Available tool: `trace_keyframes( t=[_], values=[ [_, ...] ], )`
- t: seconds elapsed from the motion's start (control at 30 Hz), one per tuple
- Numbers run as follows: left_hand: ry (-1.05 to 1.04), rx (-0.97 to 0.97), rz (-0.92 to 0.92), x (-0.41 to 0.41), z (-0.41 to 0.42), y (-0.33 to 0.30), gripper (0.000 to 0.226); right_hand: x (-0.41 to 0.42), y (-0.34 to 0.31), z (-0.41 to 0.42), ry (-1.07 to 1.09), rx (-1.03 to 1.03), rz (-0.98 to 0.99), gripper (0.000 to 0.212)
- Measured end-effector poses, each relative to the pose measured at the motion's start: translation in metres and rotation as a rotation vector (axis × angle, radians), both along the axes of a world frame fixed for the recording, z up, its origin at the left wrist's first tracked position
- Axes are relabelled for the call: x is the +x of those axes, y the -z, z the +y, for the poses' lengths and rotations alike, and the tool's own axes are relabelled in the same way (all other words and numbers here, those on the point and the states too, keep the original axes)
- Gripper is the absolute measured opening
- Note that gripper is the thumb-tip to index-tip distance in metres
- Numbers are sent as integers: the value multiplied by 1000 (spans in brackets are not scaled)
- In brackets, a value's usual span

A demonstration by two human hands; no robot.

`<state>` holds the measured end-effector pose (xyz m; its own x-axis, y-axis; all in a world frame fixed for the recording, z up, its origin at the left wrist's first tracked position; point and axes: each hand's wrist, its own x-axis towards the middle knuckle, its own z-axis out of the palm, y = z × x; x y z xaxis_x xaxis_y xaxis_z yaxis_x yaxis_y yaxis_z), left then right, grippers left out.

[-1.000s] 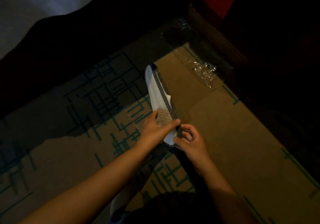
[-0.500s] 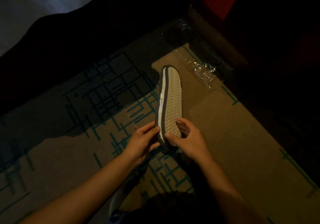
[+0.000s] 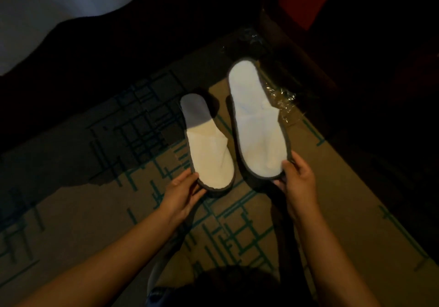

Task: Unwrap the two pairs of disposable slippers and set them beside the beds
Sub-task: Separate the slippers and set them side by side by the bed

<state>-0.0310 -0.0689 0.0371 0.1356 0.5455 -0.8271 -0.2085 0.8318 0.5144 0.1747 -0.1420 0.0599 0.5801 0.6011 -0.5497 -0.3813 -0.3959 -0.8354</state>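
Two white disposable slippers with grey edging are held apart over the carpet, uppers facing me. My left hand (image 3: 181, 193) grips the near end of the left slipper (image 3: 206, 145). My right hand (image 3: 298, 178) grips the near end of the right slipper (image 3: 256, 126), which sits higher and farther. A crumpled clear plastic wrapper (image 3: 283, 100) lies on the floor just beyond the right slipper, partly hidden by it.
A brown carpet (image 3: 344, 199) with teal line patterns covers the floor. White bedding (image 3: 47, 4) hangs at the top left over a dark bed base. Dark wooden furniture (image 3: 297, 45) stands at the top right. The room is dim.
The two slippers were pressed together as one stack held by both hands. Now they are separated, one in each hand, and turned with their uppers facing me.
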Motion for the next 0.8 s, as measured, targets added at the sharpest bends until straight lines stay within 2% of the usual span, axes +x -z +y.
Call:
trace_keyframes(
  t=[0.07, 0.13, 0.2, 0.23, 0.27, 0.3, 0.37, 0.47, 0.57, 0.63, 0.73, 0.8],
  values=[
    [126, -55, -27, 1, 3, -1, 14, 5, -4, 3, 61, 55, 128, 27],
    [361, -56, 99, 2, 5, -5, 10, 7, -6, 4, 88, 86, 222, 27],
    [504, 169, 426, -1, 12, -3, 14, 5, -7, 4, 87, 104, 291, 27],
    [468, 300, 546, -4, 17, -5, 16, 3, -7, 5, 83, 109, 318, 28],
    [393, 383, 558, -7, 22, -9, 16, 0, -8, 5, 78, 113, 346, 28],
    [321, 404, 492, -8, 28, -15, 15, -4, -8, 6, 71, 119, 378, 27],
    [274, 328, 272, -4, 40, -26, 9, -13, -9, 8, 42, 141, 447, 27],
    [385, 295, 66, 9, 50, -37, 7, -27, -8, 15, -36, 165, 518, 29],
    [371, 386, 84, 11, 50, -38, 19, -39, -6, 20, -100, 159, 585, 28],
    [340, 419, 106, 4, 49, -36, 22, -44, -6, 23, -154, 135, 558, 26],
    [316, 394, 156, -17, 46, -26, 22, -42, -2, 26, -232, 49, 368, 21],
    [280, 367, 213, -35, 44, -18, 21, -36, 3, 25, -313, -50, 120, 19]
  ],
)
